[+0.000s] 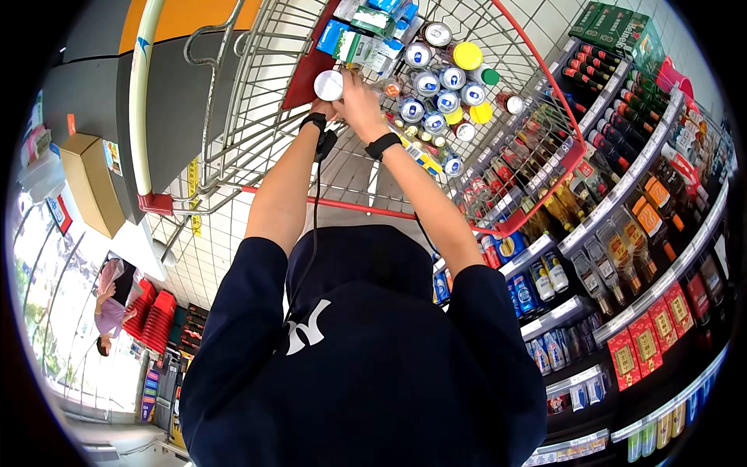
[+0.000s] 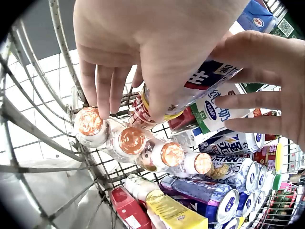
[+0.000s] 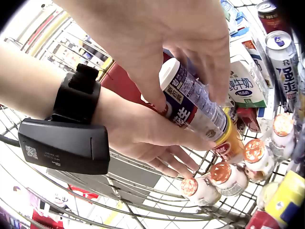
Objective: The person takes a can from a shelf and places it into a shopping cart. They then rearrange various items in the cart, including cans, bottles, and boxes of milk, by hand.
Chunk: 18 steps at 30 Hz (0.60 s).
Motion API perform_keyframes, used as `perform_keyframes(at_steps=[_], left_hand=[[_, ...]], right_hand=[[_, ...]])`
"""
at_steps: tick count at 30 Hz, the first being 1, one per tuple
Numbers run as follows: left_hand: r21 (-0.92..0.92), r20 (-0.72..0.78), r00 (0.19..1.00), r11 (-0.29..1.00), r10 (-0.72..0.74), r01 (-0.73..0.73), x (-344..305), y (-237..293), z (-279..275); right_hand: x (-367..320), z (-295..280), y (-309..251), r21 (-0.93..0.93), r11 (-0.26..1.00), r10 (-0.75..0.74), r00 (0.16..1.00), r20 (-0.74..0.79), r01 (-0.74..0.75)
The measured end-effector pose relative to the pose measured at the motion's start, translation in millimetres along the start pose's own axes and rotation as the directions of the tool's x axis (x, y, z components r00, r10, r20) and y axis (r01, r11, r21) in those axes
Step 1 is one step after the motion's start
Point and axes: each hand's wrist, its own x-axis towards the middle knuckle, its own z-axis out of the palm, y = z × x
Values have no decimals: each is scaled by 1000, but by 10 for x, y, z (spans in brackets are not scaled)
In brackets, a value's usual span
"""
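Observation:
A white-capped plastic container (image 3: 190, 98) with a dark blue label tilts inside the shopping cart. My right hand (image 1: 361, 107) grips it, thumb on one side and fingers on the other. The left hand (image 2: 157, 52) lies beside it, thumb against its lower end. Its other fingers stretch straight down to a small bottle with an orange foil top (image 2: 90, 121), one of several in a clear-wrapped row. Under the container's lower end shows a yellow-and-red jar (image 3: 232, 149). A green-and-white milk carton (image 2: 217, 109) is close behind the right hand's fingers.
The wire cart (image 1: 327, 204) holds several drink cans (image 1: 426, 83), yellow-lidded jars (image 1: 468, 56), blue cartons (image 1: 333, 36) and a yellow box (image 2: 178, 212). Shelves of bottles (image 1: 607, 257) line the right side. A grey counter (image 1: 167, 93) with a cardboard box (image 1: 92, 183) is at left. A person (image 1: 111, 303) is farther off.

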Motion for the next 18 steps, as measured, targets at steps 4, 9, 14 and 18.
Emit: perform_keyframes(at_steps=[4, 9, 14, 18], left_hand=[[-244, 188, 971, 951, -146, 191, 35, 60, 0], [-280, 105, 992, 955, -69, 97, 196, -301, 253], [-48, -1, 998, 997, 55, -55, 179, -215, 228], [-334, 80, 995, 938, -64, 87, 115, -9, 106]], right_hand=[[-21, -10, 51, 28, 998, -53, 999, 3, 53], [8, 34, 179, 101, 994, -54, 998, 26, 51], [-63, 59, 348, 78, 997, -30, 997, 74, 24], [-173, -30, 389, 108, 993, 26, 991, 133, -41]])
